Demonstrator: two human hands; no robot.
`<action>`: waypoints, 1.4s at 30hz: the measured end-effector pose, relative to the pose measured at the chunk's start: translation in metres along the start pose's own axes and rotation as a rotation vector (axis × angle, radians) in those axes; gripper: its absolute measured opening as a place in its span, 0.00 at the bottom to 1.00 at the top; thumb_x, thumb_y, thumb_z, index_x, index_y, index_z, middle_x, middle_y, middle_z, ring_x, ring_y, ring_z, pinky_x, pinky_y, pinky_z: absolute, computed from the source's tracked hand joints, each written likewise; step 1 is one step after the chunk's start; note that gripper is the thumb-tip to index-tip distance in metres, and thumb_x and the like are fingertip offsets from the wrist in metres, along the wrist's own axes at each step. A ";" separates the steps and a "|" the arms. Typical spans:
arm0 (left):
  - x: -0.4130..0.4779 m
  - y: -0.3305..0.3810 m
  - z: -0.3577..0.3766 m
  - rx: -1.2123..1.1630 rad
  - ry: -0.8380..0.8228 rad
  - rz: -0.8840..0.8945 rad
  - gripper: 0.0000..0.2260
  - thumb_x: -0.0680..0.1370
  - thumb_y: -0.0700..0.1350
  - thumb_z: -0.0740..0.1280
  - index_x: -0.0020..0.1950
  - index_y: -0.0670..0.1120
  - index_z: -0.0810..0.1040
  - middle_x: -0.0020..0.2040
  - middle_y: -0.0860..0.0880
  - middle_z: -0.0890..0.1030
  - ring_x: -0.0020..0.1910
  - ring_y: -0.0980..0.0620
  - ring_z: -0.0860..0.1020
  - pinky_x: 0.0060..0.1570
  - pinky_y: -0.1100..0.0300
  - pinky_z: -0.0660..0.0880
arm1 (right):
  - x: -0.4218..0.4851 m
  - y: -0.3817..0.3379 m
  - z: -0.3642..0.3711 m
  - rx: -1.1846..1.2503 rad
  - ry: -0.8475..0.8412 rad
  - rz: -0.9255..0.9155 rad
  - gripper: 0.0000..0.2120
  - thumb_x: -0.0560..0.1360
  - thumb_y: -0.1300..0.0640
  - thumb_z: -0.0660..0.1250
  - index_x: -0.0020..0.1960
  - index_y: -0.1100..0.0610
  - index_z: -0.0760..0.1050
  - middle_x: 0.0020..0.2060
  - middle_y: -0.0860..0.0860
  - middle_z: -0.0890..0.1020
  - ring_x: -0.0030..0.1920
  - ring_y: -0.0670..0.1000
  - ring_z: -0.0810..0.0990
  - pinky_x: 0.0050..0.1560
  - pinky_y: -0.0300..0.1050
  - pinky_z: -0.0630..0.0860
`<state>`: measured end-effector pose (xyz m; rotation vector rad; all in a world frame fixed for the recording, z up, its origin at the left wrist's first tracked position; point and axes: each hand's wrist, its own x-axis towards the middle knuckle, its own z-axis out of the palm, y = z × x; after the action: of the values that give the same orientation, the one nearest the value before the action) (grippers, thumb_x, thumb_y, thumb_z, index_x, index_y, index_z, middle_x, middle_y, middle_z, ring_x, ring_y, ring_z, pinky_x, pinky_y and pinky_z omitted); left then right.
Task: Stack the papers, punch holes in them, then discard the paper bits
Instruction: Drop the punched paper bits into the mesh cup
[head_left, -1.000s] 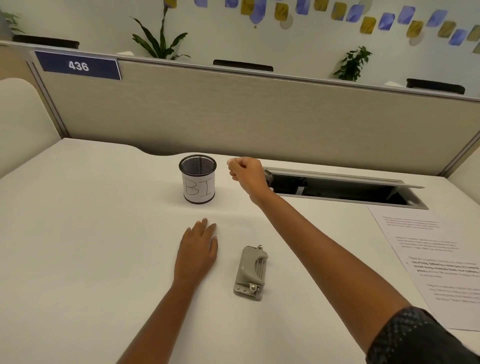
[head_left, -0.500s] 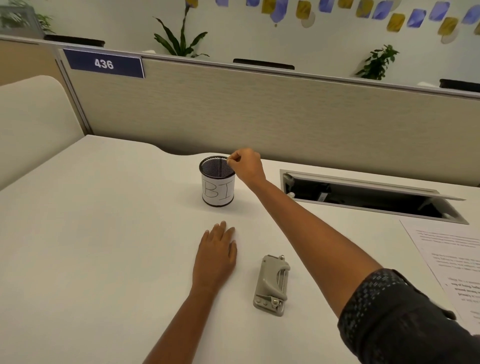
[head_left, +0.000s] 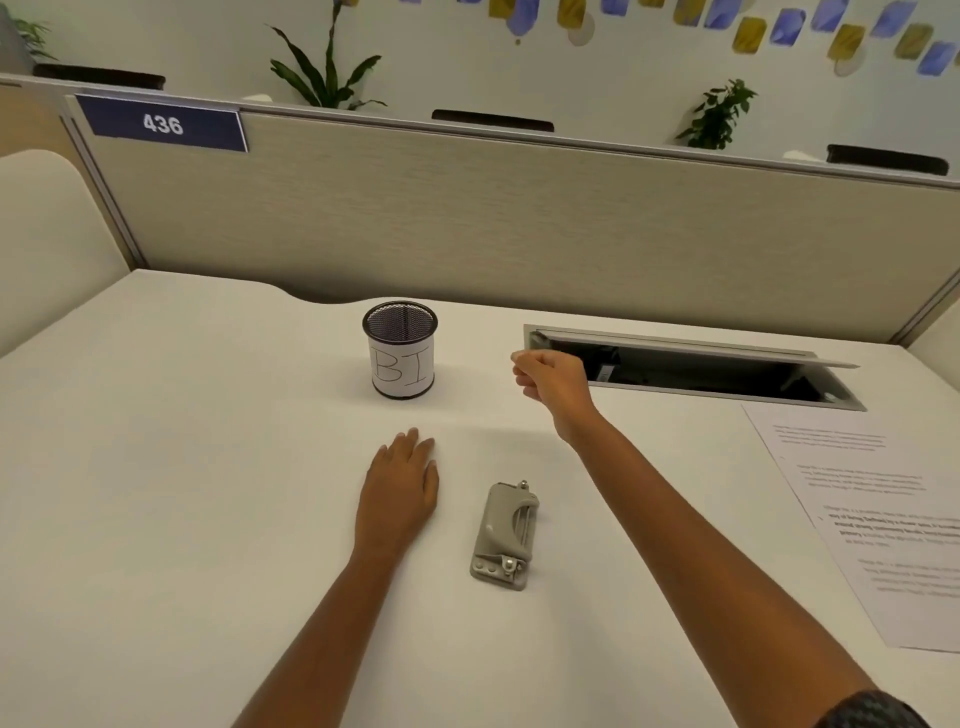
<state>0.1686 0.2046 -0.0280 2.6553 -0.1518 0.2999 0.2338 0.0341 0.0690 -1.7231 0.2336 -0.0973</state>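
If the pinched right hand (head_left: 551, 378), right of the mesh bin (head_left: 400, 349), holds tiny bits (I cannot tell), they may spill on the desk (head_left: 156, 467); the left hand (head_left: 400, 493) lies flat and empty.

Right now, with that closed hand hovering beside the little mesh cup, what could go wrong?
1. The right hand is pinched shut in the air, beside the mesh cup and not over it. If it holds paper bits, which I cannot see, letting go here would drop them on the desk.
2. The open cable hatch lies just behind that hand; bits could fall in.
3. The cup looks light, so a knock might tip it.
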 end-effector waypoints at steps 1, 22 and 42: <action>-0.001 0.001 -0.001 0.005 0.003 -0.001 0.16 0.78 0.40 0.57 0.66 0.39 0.71 0.70 0.39 0.69 0.69 0.43 0.69 0.69 0.50 0.63 | -0.009 0.009 -0.014 -0.013 0.029 0.014 0.11 0.75 0.59 0.64 0.52 0.65 0.77 0.37 0.51 0.78 0.38 0.46 0.76 0.39 0.35 0.74; -0.050 0.023 -0.005 0.071 -0.026 -0.053 0.17 0.79 0.39 0.57 0.67 0.37 0.69 0.70 0.37 0.68 0.70 0.41 0.66 0.69 0.48 0.62 | -0.149 0.108 -0.130 -0.549 0.228 -0.129 0.10 0.76 0.65 0.60 0.53 0.62 0.78 0.49 0.58 0.80 0.51 0.55 0.78 0.54 0.42 0.72; -0.055 0.025 -0.005 0.033 -0.019 -0.069 0.17 0.79 0.39 0.56 0.67 0.38 0.69 0.72 0.39 0.67 0.71 0.42 0.64 0.71 0.50 0.59 | -0.127 0.084 -0.121 -0.981 -0.027 -0.120 0.09 0.76 0.62 0.59 0.50 0.62 0.77 0.49 0.58 0.79 0.49 0.56 0.77 0.48 0.46 0.72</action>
<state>0.1100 0.1877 -0.0253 2.6898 -0.0615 0.2563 0.0774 -0.0688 0.0155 -2.7139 0.1630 -0.0463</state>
